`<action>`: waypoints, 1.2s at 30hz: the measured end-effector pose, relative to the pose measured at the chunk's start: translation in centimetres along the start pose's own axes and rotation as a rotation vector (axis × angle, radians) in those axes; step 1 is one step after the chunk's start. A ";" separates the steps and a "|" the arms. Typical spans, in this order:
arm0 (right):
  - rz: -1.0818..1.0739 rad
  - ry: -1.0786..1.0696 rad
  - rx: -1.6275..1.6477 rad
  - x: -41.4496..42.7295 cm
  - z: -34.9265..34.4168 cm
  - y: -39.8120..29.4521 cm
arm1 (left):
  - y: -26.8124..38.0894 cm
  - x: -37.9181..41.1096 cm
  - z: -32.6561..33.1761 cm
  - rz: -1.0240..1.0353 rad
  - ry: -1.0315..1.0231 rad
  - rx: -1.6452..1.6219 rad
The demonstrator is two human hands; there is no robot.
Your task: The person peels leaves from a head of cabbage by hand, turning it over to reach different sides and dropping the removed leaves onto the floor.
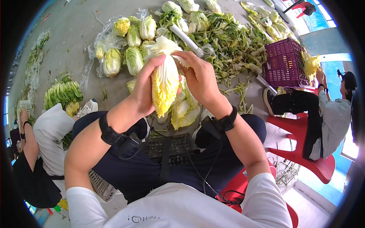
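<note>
A small napa cabbage heart (164,87), white-ribbed with frilly yellow leaf tips, hangs tips-down between my hands. My left hand (146,82) wraps its left side, the thumb lying along the ribs near the white base. At the upper right, my right hand (199,75) pinches a pale leaf (182,61) by the base; some of its fingers are hidden behind the palm. Loose outer cabbage leaves (185,109) lie below, on the floor between my shoes. Both wrists wear black straps with cabled devices.
Whole napa cabbages (134,58) stand ahead on the concrete floor, some by clear plastic wrap (109,34). Beyond my right hand spreads a heap of leaf trimmings (228,42) beside a purple crate (282,64). People sit on both sides, the right one on a red chair (302,139).
</note>
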State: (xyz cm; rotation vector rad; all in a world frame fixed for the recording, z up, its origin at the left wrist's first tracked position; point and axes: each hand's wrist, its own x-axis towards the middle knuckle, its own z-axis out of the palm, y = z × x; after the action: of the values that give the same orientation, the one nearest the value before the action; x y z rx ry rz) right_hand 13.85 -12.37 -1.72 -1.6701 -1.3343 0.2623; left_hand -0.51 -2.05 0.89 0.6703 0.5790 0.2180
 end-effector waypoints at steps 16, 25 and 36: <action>-0.025 0.019 0.025 0.0 0.1 0.0 | -0.1 0.3 -1.4 -0.032 -0.164 -0.153; -0.034 0.038 0.062 0.0 -0.2 -0.3 | 0.4 0.2 -1.2 -0.069 -0.218 -0.246; 0.059 0.054 0.231 0.0 -0.4 -0.9 | 0.9 0.0 -1.2 -0.118 -0.358 -0.402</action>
State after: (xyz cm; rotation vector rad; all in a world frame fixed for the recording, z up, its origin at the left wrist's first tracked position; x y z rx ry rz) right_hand 13.50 -12.62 -0.87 -1.5130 -1.1688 0.3882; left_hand -1.20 -0.72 0.68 0.2730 0.2175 0.0948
